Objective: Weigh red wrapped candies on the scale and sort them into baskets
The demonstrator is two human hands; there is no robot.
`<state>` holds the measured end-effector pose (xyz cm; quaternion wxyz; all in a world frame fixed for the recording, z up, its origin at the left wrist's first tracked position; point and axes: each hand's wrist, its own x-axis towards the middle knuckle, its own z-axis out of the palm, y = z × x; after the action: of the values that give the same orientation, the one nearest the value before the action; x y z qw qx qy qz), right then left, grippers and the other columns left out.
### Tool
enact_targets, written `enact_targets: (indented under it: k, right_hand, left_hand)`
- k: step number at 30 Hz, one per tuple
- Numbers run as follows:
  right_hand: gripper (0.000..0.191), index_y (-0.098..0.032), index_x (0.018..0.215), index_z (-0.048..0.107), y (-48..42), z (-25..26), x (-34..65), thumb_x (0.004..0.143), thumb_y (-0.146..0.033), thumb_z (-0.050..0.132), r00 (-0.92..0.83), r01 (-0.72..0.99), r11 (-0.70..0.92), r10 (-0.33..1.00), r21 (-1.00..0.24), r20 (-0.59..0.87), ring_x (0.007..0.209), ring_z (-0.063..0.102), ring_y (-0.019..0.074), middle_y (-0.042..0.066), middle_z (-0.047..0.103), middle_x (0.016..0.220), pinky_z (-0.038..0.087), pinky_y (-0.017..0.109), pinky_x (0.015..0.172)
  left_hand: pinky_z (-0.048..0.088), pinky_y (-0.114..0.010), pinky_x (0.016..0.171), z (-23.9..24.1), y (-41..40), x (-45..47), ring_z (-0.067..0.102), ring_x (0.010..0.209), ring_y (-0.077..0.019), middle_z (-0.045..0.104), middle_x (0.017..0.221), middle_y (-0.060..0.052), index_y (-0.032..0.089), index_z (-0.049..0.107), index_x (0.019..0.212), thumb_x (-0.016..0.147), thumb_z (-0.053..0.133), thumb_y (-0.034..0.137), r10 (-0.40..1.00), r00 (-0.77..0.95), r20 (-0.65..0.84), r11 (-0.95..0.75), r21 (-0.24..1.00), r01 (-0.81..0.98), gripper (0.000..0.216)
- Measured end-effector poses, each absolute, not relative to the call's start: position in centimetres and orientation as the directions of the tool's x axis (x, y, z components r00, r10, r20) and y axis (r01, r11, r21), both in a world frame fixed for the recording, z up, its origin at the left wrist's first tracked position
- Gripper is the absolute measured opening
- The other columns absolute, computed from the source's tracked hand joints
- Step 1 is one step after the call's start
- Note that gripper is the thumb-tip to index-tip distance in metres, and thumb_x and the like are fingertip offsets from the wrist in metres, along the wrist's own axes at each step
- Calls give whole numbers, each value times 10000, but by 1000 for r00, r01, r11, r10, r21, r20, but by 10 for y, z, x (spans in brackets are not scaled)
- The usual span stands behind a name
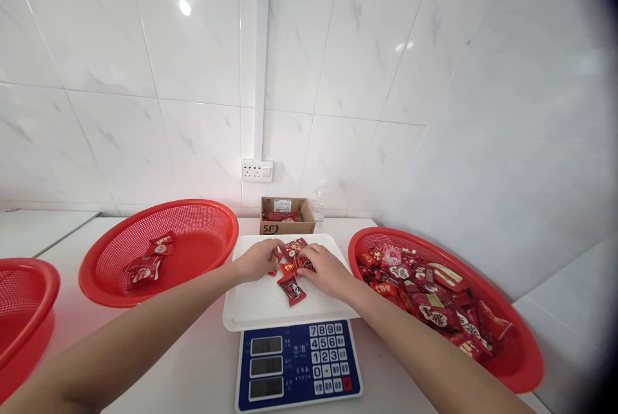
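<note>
Both my hands are over the white weighing tray (251,308) of a blue electronic scale (299,366). My left hand (261,261) is curled at the left of a small pile, fingers closed on a small red wrapped snack packet that they mostly cover. From the right, my right hand (326,269) has thumb and fingers closed round another red snack packet (305,264). A larger red packet (294,247) lies behind, between the hands. Nearer me, a dark red packet with a clear window (291,290) lies loose on the tray.
A red basket (159,208) on the left holds a few packets; another red basket (29,266) is at the far left edge. At right, a red basket (526,362) is heaped with packets. A cardboard box (287,227) and clear plastic (319,201) stand behind, by the tiled wall.
</note>
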<state>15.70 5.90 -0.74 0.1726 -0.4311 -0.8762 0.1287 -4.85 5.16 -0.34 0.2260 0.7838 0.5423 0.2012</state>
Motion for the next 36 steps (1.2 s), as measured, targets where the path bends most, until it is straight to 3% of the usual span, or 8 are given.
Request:
enact_targets:
  k: [4,10,17,23,26,30,33,36]
  right_hand:
    - [224,-218,1005,605,47,1,162,795,-295,592,-610,656,641,761,-398,218,1041,492,219,67,565,1080,389,361,880]
    - [330,-262,994,640,28,8,160,705,-413,690,-775,529,784,602,-326,189,1000,501,217,36,587,1030,368,381,906]
    - [217,-210,934,638,32,-8,152,782,-363,618,-701,587,752,657,-298,278,984,509,213,56,599,1000,385,388,882]
    - [359,-204,1168,562,44,-11,168,813,-258,551,-610,667,652,756,-361,238,1162,443,251,103,521,1251,348,425,968]
    - [387,-213,1204,537,48,-15,172,817,-237,523,-597,680,617,779,-396,189,1163,452,238,95,536,1244,348,410,978]
    - [311,-213,1124,573,45,-13,171,828,-270,493,-552,715,560,819,-419,154,1063,521,240,89,594,1134,397,395,907]
    - [284,-223,1109,554,40,-6,169,856,-266,432,-476,707,475,868,-524,145,1044,548,232,79,611,1118,410,385,890]
    - [276,-228,1111,508,37,-3,167,878,-302,378,-374,585,268,927,-766,39,902,621,203,58,644,1027,475,371,804]
  left_hand:
    - [463,-286,749,-2,47,-54,576,906,-193,597,1016,-30,244,565,1055,696,531,139,918,382,104,-369,575,730,376]
    - [331,-368,998,-2,41,-53,424,1194,-240,522,1238,-84,220,520,1171,777,538,247,878,458,142,-453,554,698,395]
    - [347,-365,995,-2,41,-41,431,1194,-229,506,1267,-90,218,387,1308,831,485,302,860,493,132,-474,564,676,494]
    - [337,-388,991,-4,38,-45,361,1267,-275,380,1396,-148,160,304,1357,832,468,380,930,360,77,-340,554,760,593]
    - [331,-438,979,-5,36,-50,390,1240,-309,465,1325,-131,205,370,1322,776,536,286,950,311,40,-283,540,793,576]
    - [348,-397,970,-2,32,-53,472,1163,-271,509,1246,-84,252,481,1235,716,511,115,955,296,17,-252,573,780,537]
    - [392,-368,928,1,27,-53,507,1112,-254,476,1246,-89,255,484,1224,689,502,86,972,236,-15,-172,642,748,562]
    - [472,-332,800,4,22,-50,570,995,-240,507,1189,-98,238,487,1192,672,531,109,980,169,-109,-36,731,681,537]
